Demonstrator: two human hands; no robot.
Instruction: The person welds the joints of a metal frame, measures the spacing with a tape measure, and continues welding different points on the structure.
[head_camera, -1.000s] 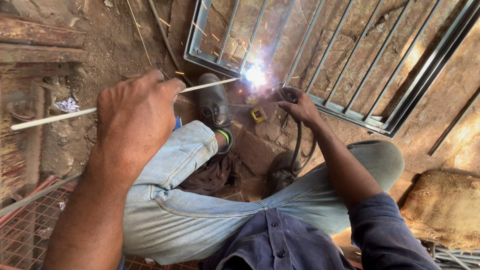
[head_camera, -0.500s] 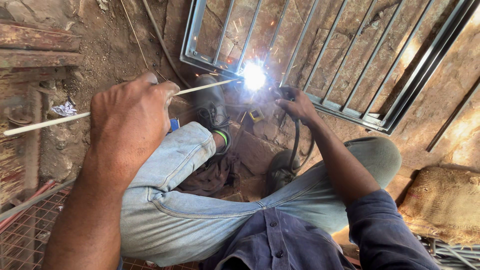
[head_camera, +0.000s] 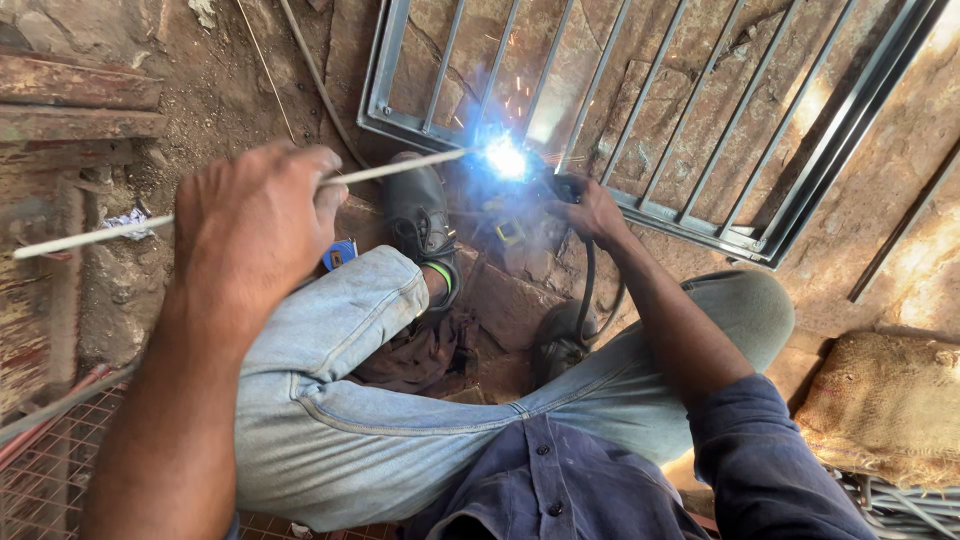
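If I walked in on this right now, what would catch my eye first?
The blue-white welding flash, throwing small sparks, burns at the near edge of a grey metal grille lying on the stony ground at top centre. The left hand, large in the foreground, grips a long thin white rod that points toward the flash, while the right hand holds a dark tool with a black cable right beside it.

Pale blue jeans (head_camera: 340, 420), navy shirt (head_camera: 560, 490), grey metal grille (head_camera: 650, 110), tan burlap sack (head_camera: 890, 400), blue-white spark (head_camera: 505, 157).
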